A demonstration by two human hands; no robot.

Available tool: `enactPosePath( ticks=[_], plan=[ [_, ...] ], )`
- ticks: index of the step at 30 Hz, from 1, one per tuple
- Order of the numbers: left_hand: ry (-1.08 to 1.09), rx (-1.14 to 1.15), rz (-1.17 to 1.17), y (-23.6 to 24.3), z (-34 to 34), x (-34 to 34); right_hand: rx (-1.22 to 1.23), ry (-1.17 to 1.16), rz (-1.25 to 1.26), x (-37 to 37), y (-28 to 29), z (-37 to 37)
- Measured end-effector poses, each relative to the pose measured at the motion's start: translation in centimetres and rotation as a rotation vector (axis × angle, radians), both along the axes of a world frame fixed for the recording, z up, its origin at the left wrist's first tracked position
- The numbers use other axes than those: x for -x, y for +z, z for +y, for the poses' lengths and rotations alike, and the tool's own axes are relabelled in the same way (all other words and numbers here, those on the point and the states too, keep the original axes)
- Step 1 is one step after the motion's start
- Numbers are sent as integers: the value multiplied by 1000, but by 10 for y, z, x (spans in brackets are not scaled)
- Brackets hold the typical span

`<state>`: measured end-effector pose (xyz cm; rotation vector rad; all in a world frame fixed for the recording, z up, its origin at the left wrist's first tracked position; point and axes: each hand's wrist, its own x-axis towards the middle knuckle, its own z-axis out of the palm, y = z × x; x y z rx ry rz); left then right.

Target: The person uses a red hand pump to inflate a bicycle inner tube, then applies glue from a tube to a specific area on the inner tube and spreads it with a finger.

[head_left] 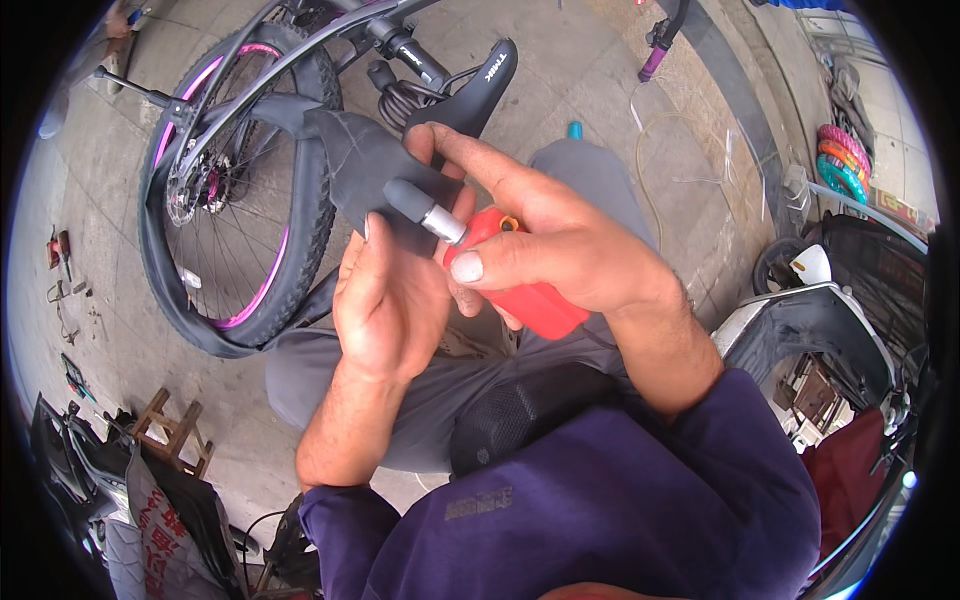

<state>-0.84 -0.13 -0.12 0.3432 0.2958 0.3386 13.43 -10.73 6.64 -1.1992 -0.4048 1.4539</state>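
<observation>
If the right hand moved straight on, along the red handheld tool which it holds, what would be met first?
Probably the flattened black inner tube: the right hand aims the red handheld tool's grey tip across it. Depth is unclear; they may already touch.

Kind of place: a bicycle repair workshop or work spot; whether indoors or outdoors is unclear.
Bicycle: beyond the hands to the left, its pink-rimmed wheel (312, 190) with the dark inner tube (355, 155) drawn out toward the left hand (395, 310).
Red hand tool (545, 308): in the right hand (590, 255), close by that rubber.
Small tools (64, 250): strewn on the ground, well left of the hands.
Ground (105, 190): grey, scuffed slabs all around.
Wooden stool (178, 432): low, left of the hands and nearer the body.
White scooter body (850, 300): opened up, right of the hands.
Coloured coils (845, 165): stacked beyond, far right.
</observation>
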Motion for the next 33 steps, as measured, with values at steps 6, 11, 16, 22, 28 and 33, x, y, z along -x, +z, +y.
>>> enactPosePath(
  ticks=[6, 11, 16, 22, 28, 33],
  plan=[
    [14, -30, -13, 0, 0, -3, 5, 23, -115, 3, -2, -1],
    [24, -3, -37, 0, 0, -2, 16, -29, 207, -7, 3, -2],
    [-8, 14, -58, -3, 1, 1, -61, 27, -102, 4, -7, 0],
    [-38, -11, -92, -3, 2, 0, 30, -22, 151, -6, 6, -2],
    [-30, -52, -87, -2, 2, -1, 16, 12, 91, -6, 4, -3],
    [-30, -10, -53, -7, 0, 4, -51, -31, 37, 1, 2, 2]
  ],
)
